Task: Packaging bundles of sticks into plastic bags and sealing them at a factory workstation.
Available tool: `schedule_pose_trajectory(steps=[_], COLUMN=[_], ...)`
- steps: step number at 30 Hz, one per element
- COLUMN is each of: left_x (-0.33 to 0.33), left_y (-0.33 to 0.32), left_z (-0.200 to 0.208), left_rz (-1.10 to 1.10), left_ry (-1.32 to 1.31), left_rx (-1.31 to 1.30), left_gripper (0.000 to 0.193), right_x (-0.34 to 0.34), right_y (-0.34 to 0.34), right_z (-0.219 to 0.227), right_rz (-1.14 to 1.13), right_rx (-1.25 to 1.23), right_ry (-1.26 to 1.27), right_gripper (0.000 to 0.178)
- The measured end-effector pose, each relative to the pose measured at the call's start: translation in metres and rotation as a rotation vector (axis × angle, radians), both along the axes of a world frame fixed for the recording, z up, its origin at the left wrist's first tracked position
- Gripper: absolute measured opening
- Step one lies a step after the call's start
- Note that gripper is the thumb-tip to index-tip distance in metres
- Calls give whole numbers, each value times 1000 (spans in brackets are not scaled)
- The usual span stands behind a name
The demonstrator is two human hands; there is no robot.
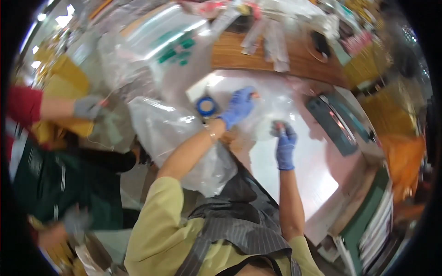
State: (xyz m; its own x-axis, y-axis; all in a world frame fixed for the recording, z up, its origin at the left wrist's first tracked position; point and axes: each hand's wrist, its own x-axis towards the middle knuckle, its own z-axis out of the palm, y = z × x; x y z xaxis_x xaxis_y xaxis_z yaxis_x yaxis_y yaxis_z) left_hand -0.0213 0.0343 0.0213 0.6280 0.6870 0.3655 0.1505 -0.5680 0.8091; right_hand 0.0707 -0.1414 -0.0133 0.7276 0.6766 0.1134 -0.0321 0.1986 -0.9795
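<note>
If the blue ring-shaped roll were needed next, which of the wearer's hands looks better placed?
Likely the left: the purple-blue-gloved left hand is close beside the blue ring-shaped roll, while the similarly gloved right hand is clearly farther to the right.

My gloved fingers (pixel 245 95): violet-blue. My apron (pixel 228 235): grey with pale pinstripes. My shirt (pixel 156 214): yellow-green. Desk (pixel 276 184): white. Tape roll (pixel 199 106) at eleven o'clock: blue. Wooden board (pixel 301 62), one o'clock: brown, grained. Sack (pixel 401 158), three o'clock: orange.

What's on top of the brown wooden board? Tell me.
Pale plastic strips and a small dark object show on the brown wooden board. Whatever lies beneath the strips is covered.
</note>
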Motion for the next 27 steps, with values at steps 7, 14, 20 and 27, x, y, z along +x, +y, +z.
schedule_pose_trajectory(steps=[7,14,20,27], left_x=[-1,6,13,12], left_y=[-49,-65,-41,-76], left_z=[22,26,35,41], left_rz=[-292,-237,-55,-337], left_ry=[71,55,-26,15], left_rx=[-357,-280,-145,-50], left_gripper=[11,12,17,15], right_x=[-7,2,20,10], right_y=[-1,13,-1,-5], right_z=[5,37,38,62], right_rz=[-158,-64,-86,-8], right_rx=[28,141,177,266], right_ry=[172,351,336,444], right_gripper=[19,15,9,11])
